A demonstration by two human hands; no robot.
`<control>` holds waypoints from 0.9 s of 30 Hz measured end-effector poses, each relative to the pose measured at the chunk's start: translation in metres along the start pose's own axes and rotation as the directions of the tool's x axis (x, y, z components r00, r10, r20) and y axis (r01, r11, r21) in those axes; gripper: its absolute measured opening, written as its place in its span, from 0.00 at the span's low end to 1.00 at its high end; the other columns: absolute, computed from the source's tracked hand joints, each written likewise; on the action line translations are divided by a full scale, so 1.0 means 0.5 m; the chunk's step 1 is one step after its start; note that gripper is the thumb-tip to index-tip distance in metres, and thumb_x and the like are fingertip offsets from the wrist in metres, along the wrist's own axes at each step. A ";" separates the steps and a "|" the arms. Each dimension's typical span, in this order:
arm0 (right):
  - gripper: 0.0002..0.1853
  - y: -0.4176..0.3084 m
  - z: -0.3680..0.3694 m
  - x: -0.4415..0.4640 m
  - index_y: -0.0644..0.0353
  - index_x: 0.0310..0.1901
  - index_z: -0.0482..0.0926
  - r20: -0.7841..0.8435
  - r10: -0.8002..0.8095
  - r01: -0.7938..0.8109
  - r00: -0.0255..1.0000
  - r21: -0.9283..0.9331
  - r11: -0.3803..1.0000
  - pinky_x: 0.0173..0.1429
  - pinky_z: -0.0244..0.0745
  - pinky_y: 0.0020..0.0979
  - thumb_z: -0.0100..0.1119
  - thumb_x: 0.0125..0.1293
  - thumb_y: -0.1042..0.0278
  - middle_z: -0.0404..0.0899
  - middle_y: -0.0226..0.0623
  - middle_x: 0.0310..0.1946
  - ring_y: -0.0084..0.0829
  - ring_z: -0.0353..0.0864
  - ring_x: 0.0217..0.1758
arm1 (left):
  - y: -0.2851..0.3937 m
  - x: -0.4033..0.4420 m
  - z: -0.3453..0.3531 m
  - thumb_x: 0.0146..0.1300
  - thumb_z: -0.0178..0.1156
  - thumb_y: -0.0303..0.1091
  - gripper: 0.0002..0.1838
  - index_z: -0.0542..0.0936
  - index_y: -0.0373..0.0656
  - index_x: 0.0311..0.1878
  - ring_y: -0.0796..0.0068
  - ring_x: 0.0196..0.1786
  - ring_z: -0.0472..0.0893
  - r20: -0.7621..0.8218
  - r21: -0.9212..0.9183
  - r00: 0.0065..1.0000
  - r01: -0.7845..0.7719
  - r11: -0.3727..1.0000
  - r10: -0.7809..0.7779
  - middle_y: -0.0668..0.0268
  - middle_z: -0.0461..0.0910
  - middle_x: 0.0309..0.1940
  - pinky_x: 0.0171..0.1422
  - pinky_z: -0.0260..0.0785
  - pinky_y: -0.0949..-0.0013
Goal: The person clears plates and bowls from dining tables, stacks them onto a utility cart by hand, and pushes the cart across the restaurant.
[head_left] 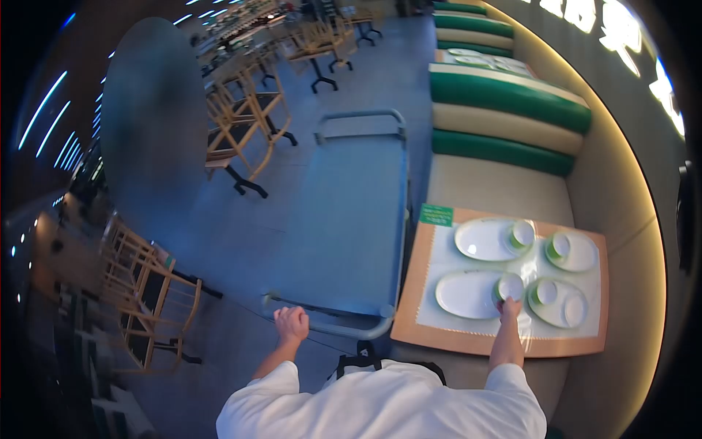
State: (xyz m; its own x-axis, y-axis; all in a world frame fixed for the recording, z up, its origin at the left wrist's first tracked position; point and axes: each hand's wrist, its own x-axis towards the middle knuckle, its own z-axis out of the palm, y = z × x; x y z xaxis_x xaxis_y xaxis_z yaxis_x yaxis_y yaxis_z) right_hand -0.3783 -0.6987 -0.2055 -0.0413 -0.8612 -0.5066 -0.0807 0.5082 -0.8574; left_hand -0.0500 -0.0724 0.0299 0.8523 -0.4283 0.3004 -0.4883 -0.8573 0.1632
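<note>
My left hand [291,323] is closed round the near handle [344,329] of a flat blue platform cart [351,212], at the handle's left end. Over the table, my right hand [510,309] has its fingers at the near edge of a small white and green cup [510,287], pinching it. That cup is at the right end of a white oval plate [464,295]. Behind it, a second oval plate [481,240] bears another cup [521,234]. Two more plates, [578,252] and a nearer plate [559,311], carry cups on the right.
The wooden table [409,329] has a white mat and a green card [436,215]. A green and cream booth bench [504,102] stands beyond, along the lit wall. Wooden chairs [150,293] and tables line the left. A blurred dark oval shape [153,124] blocks the upper left.
</note>
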 end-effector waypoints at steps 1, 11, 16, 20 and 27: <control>0.19 -0.027 -0.006 -0.028 0.63 0.62 0.71 -0.008 0.021 -0.021 1.000 -0.018 1.000 0.27 0.84 0.33 0.55 0.71 0.71 0.84 0.45 0.35 0.36 0.86 0.26 | 0.001 -0.002 0.000 0.59 0.58 0.39 0.09 0.82 0.50 0.27 0.58 0.42 0.80 0.018 0.004 1.000 -0.006 1.000 0.006 0.64 0.85 0.30 0.59 0.62 0.53; 0.17 -0.161 0.212 -0.414 0.61 0.55 0.72 0.224 -0.180 0.172 0.958 0.057 0.983 0.27 0.83 0.30 0.57 0.70 0.63 0.83 0.44 0.30 0.32 0.85 0.23 | 0.004 0.158 -0.094 0.66 0.59 0.56 0.20 0.86 0.48 0.39 0.54 0.48 0.85 0.840 -0.077 0.537 -0.020 0.997 0.076 0.56 0.88 0.39 0.58 0.74 0.54; 0.14 -0.183 0.440 -0.587 0.66 0.50 0.72 0.568 -0.186 0.207 0.802 0.028 0.978 0.28 0.85 0.32 0.56 0.70 0.64 0.83 0.47 0.30 0.33 0.86 0.24 | -0.098 0.168 0.010 0.65 0.62 0.58 0.23 0.87 0.47 0.47 0.54 0.51 0.87 0.843 -0.262 0.505 0.080 0.962 0.188 0.59 0.90 0.44 0.56 0.77 0.54; 0.14 -0.144 0.584 -0.668 0.67 0.51 0.75 0.710 -0.060 0.232 0.701 -0.148 0.961 0.31 0.86 0.33 0.56 0.71 0.66 0.84 0.47 0.31 0.35 0.87 0.26 | -0.090 0.156 -0.029 0.67 0.62 0.56 0.22 0.86 0.47 0.47 0.54 0.50 0.87 0.772 -0.341 0.599 0.108 0.934 0.212 0.59 0.90 0.43 0.56 0.77 0.55; 0.15 -0.034 0.679 -0.741 0.68 0.50 0.78 0.704 0.099 0.272 0.703 -0.395 0.877 0.32 0.87 0.34 0.57 0.69 0.65 0.86 0.48 0.34 0.35 0.89 0.28 | -0.131 0.104 -0.037 0.63 0.66 0.36 0.06 0.82 0.47 0.34 0.61 0.34 0.82 0.049 -0.649 0.970 -0.151 0.746 0.239 0.68 0.82 0.25 0.44 0.73 0.55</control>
State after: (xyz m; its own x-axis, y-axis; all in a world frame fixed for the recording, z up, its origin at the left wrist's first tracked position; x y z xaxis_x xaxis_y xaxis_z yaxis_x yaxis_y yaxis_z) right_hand -0.0235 -0.3863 -0.0337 0.6640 -0.5517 -0.5047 -0.4755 0.2093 -0.8545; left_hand 0.0231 -0.0333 0.0520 0.7191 -0.6342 0.2840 -0.6143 -0.3891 0.6864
